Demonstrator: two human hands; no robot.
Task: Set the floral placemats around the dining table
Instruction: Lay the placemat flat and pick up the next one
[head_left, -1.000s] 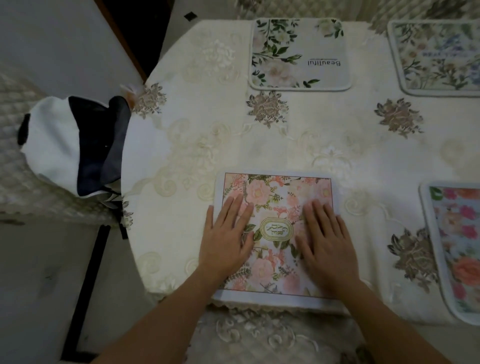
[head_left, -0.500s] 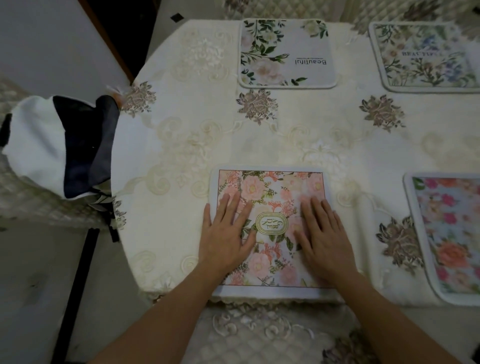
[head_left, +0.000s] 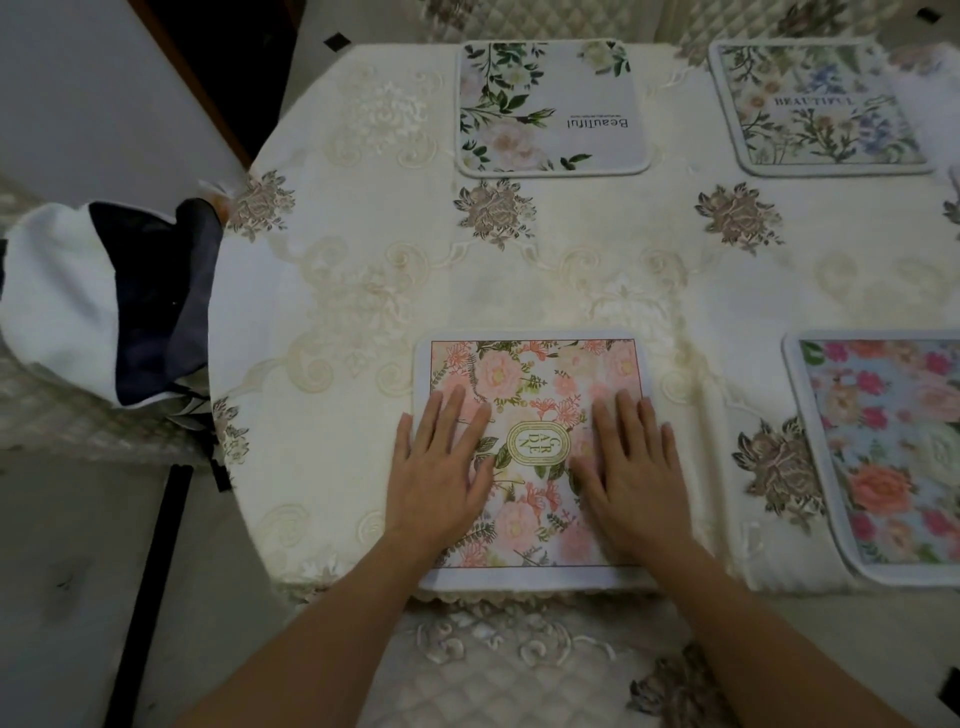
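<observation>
A pink floral placemat (head_left: 535, 379) with a gold oval label lies at the near edge of the table. My left hand (head_left: 441, 467) rests flat on its left half, fingers spread. My right hand (head_left: 631, 467) lies flat on its right half. A white placemat with green leaves (head_left: 550, 104) sits at the far side. Another pale floral placemat (head_left: 815, 109) lies at the far right. A blue placemat with bright flowers (head_left: 893, 457) lies at the near right, cut by the frame edge.
The table wears a cream embroidered tablecloth (head_left: 519, 270). A black and white cloth bundle (head_left: 104, 306) sits on a quilted chair at the left. Quilted chair cushions (head_left: 498, 670) show below the near edge and beyond the far edge.
Both hands stay flat on the pink placemat. The view has shifted a little, so more of the right-hand placemats shows.
</observation>
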